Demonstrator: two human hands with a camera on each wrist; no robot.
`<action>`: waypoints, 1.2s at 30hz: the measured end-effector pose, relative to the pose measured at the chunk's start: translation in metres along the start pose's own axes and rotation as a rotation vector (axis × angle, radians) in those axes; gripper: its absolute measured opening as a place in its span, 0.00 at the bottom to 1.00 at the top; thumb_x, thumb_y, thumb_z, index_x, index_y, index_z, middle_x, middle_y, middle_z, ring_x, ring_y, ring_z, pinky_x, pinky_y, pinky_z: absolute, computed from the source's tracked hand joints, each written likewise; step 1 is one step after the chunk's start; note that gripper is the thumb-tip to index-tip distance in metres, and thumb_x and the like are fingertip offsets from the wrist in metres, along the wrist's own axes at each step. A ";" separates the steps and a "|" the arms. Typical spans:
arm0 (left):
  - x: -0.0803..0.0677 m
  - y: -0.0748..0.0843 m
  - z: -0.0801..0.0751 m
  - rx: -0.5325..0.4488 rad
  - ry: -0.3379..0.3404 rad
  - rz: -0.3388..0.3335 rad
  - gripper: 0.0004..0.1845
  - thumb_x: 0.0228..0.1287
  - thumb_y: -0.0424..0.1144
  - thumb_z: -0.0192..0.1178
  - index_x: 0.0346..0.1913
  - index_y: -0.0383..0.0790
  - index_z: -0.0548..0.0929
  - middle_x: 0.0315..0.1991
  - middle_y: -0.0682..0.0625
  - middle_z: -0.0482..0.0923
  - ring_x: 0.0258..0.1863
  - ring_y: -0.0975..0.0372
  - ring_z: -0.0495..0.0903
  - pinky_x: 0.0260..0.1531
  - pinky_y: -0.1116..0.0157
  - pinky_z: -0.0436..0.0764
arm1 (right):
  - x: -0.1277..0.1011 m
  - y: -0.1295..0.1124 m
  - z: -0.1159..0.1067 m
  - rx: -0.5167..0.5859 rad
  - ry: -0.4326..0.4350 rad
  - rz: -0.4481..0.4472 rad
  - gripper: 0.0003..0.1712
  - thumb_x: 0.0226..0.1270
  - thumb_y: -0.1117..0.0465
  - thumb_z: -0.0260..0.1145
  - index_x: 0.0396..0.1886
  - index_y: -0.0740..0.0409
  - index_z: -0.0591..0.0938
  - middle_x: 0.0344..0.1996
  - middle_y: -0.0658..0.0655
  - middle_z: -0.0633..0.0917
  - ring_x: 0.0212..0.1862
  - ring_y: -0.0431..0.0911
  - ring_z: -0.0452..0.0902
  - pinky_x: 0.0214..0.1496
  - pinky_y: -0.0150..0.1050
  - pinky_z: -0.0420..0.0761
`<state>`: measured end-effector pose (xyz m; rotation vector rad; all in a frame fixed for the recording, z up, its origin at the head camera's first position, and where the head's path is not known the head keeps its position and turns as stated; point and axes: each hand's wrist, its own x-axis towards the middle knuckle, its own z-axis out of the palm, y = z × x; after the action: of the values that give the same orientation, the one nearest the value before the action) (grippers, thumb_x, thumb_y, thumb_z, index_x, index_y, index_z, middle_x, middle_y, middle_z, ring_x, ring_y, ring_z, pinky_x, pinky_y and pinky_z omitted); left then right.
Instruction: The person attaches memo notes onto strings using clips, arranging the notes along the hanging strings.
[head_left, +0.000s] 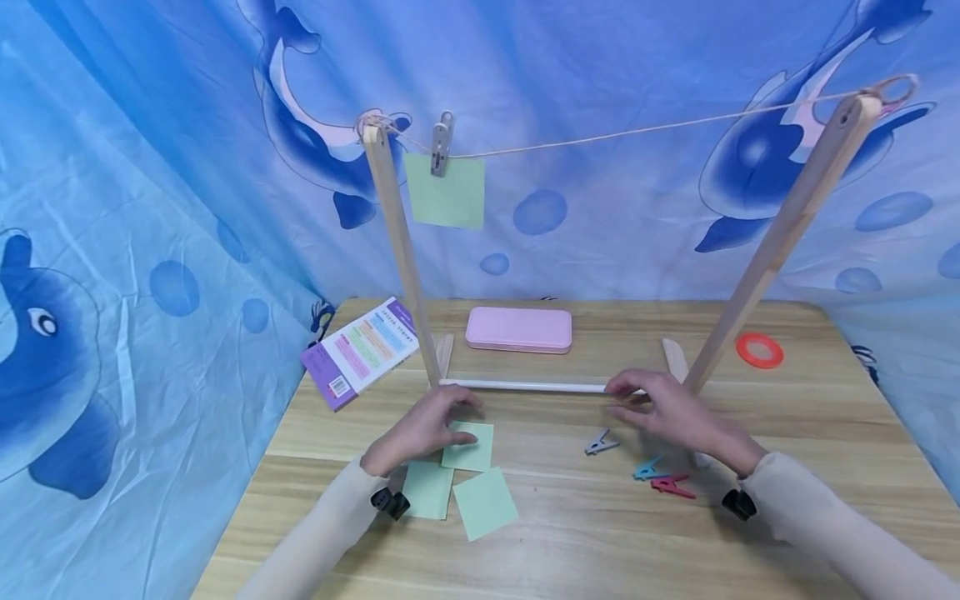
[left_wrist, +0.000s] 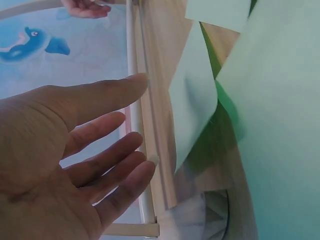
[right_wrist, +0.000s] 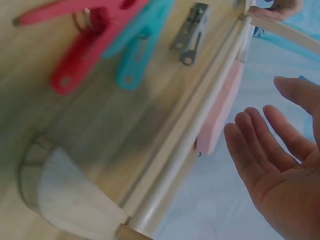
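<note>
Hovering low over the worktop (head_left: 570, 517), both hands sit close to the white rod (head_left: 525, 386) that runs along the foot of the wooden drying frame (head_left: 397, 250). The left hand (head_left: 423, 429) is spread, fingers straight and loose, gripping nothing; its wrist view shows the fingertips (left_wrist: 135, 82) just beside the rod, and whether they touch it cannot be told. Under that hand lie three green paper squares (head_left: 468, 487), one partly covered by it. Over on the other side, the right hand (head_left: 671, 412) is open too, fingers extended toward the rod's right end, palm empty in its wrist view. Just beside it rest a grey clothespin (head_left: 602, 442), a teal clothespin (head_left: 649, 469) and a red clothespin (head_left: 672, 487). Up top, a string (head_left: 637, 129) spans the frame, with one green sheet (head_left: 447, 192) pegged near the left post. Behind the rod sits a pink case (head_left: 519, 329); a booklet (head_left: 362, 350) lies left, an orange ring (head_left: 759, 350) right.
</note>
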<state>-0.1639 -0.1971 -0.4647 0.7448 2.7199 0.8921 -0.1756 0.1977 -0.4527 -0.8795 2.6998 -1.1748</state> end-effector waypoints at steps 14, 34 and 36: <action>-0.006 0.000 -0.002 0.147 -0.051 -0.056 0.30 0.45 0.42 0.79 0.55 0.44 0.81 0.52 0.49 0.79 0.51 0.55 0.78 0.54 0.56 0.79 | -0.010 0.012 0.016 0.032 -0.130 0.025 0.18 0.63 0.57 0.71 0.51 0.55 0.81 0.46 0.54 0.86 0.49 0.50 0.84 0.50 0.47 0.85; -0.013 -0.013 -0.002 0.125 -0.050 -0.082 0.32 0.42 0.40 0.80 0.54 0.42 0.81 0.48 0.48 0.78 0.45 0.57 0.78 0.47 0.60 0.80 | -0.012 0.016 0.025 -0.086 -0.180 0.019 0.26 0.56 0.50 0.76 0.54 0.49 0.81 0.49 0.47 0.85 0.52 0.45 0.81 0.54 0.46 0.83; -0.014 -0.012 -0.001 0.121 -0.047 -0.077 0.32 0.42 0.39 0.80 0.54 0.41 0.81 0.48 0.48 0.79 0.44 0.57 0.78 0.46 0.61 0.79 | -0.012 0.016 0.026 -0.092 -0.191 0.025 0.26 0.55 0.50 0.77 0.54 0.48 0.81 0.49 0.46 0.85 0.52 0.44 0.82 0.55 0.47 0.83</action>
<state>-0.1573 -0.2131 -0.4703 0.6682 2.7597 0.6894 -0.1661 0.1958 -0.4840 -0.9158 2.6189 -0.9175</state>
